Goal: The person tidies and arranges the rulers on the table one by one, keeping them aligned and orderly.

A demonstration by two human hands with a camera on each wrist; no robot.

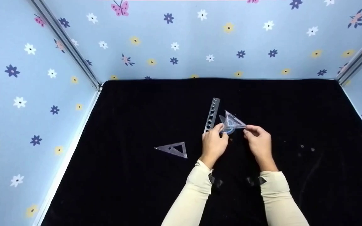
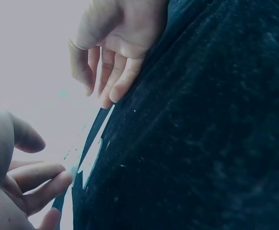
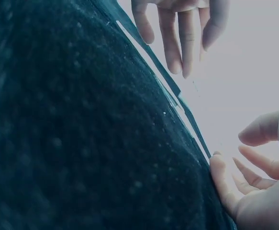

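Note:
A small clear plastic triangle (image 1: 233, 121) is tilted up off the black cloth (image 1: 137, 110), held between my two hands. My left hand (image 1: 221, 128) pinches its left corner and my right hand (image 1: 246, 128) pinches its right corner. Something round, clear and bluish (image 1: 228, 131) lies under it, mostly hidden. A clear stencil ruler (image 1: 212, 114) lies just left of the triangle, beside my left hand. In the left wrist view my left hand (image 2: 43, 179) curls at the triangle's (image 2: 89, 153) near end. The right wrist view shows my right hand (image 3: 230, 163) with its thumb at the triangle's edge (image 3: 177, 100).
A second clear triangle (image 1: 174, 149) lies flat to the left of my left hand. Flowered blue walls (image 1: 200, 40) close in the cloth on the left, back and right. A few pale specks (image 1: 302, 147) dot the cloth at the right.

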